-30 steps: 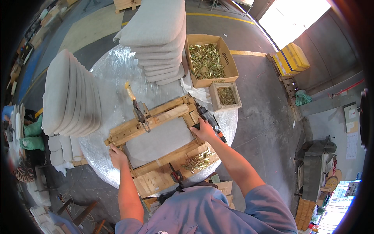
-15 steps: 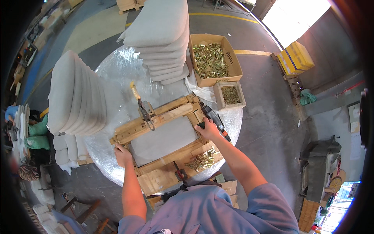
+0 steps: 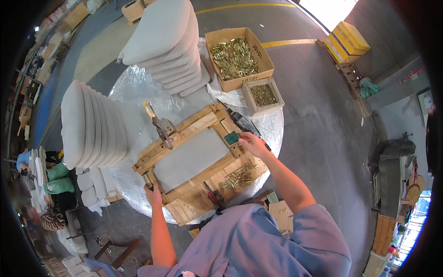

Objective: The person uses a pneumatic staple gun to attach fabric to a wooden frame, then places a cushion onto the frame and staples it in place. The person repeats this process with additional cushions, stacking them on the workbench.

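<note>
A small dark green textured block (image 3: 231, 138) is pinched in my right hand (image 3: 251, 144), over the right end of a wooden jig (image 3: 168, 141). My left hand (image 3: 153, 194) is closed at the jig's left end. A dark bit (image 3: 148, 186) shows at its fingers, too small to name. Inside the jig lies a grey padded panel (image 3: 191, 159) within wooden rails. On the far rail sits a metal toggle clamp (image 3: 162, 129) with a yellow handle, and a second clamp with a red handle (image 3: 214, 197) is on the near side. Just beyond my right hand lies a black power driver (image 3: 242, 122).
Brass-coloured fasteners (image 3: 239, 176) are heaped on the jig's near board. A cardboard box (image 3: 265, 74) and a smaller wooden box (image 3: 266, 109) of metal parts stand at the far right. Stacks of grey cushions (image 3: 87, 129) rise at the left and far side of the film-wrapped round table (image 3: 124, 194).
My right hand has risen off the jig's right end, bringing the green block into plain view. My left hand has shifted nearer along the left end. The whole view has turned slightly.
</note>
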Action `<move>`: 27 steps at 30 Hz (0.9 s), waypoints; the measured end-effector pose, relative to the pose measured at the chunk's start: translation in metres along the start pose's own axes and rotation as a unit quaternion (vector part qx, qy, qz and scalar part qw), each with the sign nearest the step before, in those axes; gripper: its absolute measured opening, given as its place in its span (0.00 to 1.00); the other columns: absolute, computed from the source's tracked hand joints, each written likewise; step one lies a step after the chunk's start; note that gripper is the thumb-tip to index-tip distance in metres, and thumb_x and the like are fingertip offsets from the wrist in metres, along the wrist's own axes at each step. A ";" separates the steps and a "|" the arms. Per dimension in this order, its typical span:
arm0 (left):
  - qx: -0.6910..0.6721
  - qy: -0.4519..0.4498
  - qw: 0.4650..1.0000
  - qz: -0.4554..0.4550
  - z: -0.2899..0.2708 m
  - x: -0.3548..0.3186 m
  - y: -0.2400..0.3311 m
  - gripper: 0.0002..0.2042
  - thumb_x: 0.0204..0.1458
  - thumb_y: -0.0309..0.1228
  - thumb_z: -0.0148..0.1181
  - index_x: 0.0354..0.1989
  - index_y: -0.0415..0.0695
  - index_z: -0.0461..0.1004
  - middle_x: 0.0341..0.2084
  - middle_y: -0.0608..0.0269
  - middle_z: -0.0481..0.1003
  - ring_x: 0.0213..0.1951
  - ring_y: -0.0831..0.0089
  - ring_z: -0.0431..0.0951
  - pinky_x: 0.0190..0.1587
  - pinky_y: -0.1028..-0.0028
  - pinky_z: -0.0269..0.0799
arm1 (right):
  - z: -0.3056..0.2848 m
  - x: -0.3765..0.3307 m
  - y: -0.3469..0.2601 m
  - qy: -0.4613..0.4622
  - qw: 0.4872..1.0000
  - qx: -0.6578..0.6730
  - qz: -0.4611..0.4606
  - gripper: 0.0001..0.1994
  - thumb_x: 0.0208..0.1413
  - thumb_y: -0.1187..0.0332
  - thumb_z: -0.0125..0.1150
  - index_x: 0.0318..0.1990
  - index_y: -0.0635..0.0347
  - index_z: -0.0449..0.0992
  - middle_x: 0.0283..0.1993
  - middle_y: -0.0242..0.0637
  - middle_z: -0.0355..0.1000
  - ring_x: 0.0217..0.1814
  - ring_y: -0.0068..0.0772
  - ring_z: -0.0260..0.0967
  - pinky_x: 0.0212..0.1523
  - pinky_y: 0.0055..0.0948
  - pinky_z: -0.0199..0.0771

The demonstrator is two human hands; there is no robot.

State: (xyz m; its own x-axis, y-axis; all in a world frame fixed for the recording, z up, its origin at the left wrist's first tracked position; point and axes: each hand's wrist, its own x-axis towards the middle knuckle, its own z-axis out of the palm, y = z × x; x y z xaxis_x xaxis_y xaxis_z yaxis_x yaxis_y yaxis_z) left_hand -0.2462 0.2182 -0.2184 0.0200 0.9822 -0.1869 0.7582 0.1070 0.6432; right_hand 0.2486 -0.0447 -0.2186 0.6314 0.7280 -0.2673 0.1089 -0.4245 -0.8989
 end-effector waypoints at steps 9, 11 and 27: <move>-0.010 0.000 0.993 -0.115 0.007 -0.014 0.020 0.38 0.71 0.58 0.53 0.73 0.34 0.65 0.62 0.34 0.77 0.63 0.39 0.77 0.65 0.52 0.71 | -0.005 -0.134 0.014 0.086 0.986 -0.110 0.095 0.16 0.65 0.61 0.72 0.54 0.58 0.80 0.46 0.42 0.82 0.49 0.39 0.83 0.52 0.39 0.81; 0.014 0.024 0.992 -0.126 0.009 -0.010 0.011 0.38 0.71 0.59 0.51 0.73 0.34 0.66 0.63 0.33 0.76 0.64 0.38 0.77 0.66 0.51 0.70 | 0.007 -0.142 0.000 0.097 0.979 -0.162 0.081 0.16 0.63 0.62 0.73 0.53 0.58 0.79 0.48 0.42 0.81 0.50 0.40 0.83 0.53 0.40 0.81; 0.045 0.037 0.989 -0.139 0.011 -0.011 0.022 0.43 0.70 0.64 0.46 0.74 0.32 0.66 0.65 0.34 0.76 0.66 0.38 0.76 0.67 0.49 0.70 | 0.008 -0.158 0.018 0.135 0.965 -0.219 0.058 0.15 0.62 0.67 0.69 0.55 0.53 0.79 0.50 0.43 0.77 0.51 0.51 0.81 0.51 0.46 0.81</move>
State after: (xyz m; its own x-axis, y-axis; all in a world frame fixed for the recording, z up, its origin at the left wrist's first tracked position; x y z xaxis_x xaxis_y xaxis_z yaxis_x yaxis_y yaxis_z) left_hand -0.2232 0.2079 -0.2104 -0.2424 0.9258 -0.2899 0.7833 0.3631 0.5046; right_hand 0.1449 -0.1628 -0.1951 0.8299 0.5192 -0.2043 0.3008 -0.7248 -0.6198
